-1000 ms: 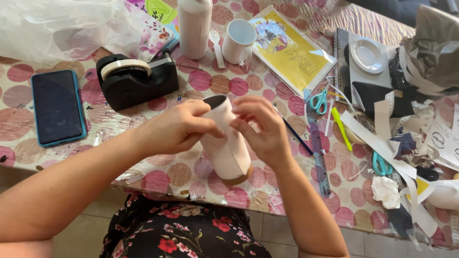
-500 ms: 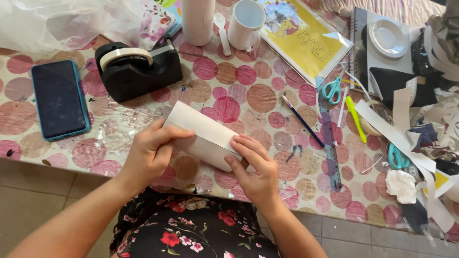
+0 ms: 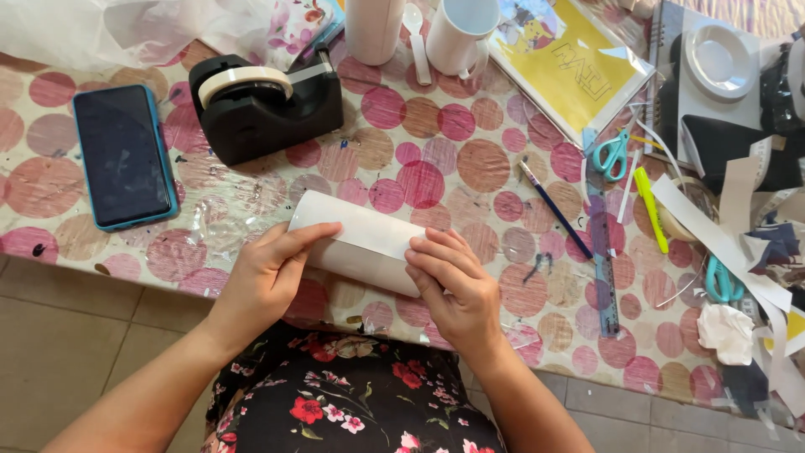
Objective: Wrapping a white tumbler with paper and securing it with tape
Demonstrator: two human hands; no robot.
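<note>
- Left hand [image 3: 267, 277] and right hand [image 3: 453, 285] are grasping the rolled white paper tube [image 3: 360, 243], which is lying across the near edge of the pink-dotted tablecloth [image 3: 436, 159].
- Beyond the fingers, a white mug [image 3: 457, 35] is standing; its contents cannot be seen.
- A black tape dispenser [image 3: 264, 101] and a blue-cased phone [image 3: 124, 155] are lying beyond the left fingers; a dark pencil [image 3: 553, 208] is lying beside the right fingers.

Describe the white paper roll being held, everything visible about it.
The white paper roll is a sheet of plain stiff-looking paper curled into a tube, its overlapping edge showing as a seam along the top. It lies roughly level at the table's near edge. The left hand grips its left end; the right hand presses the right end.
</note>
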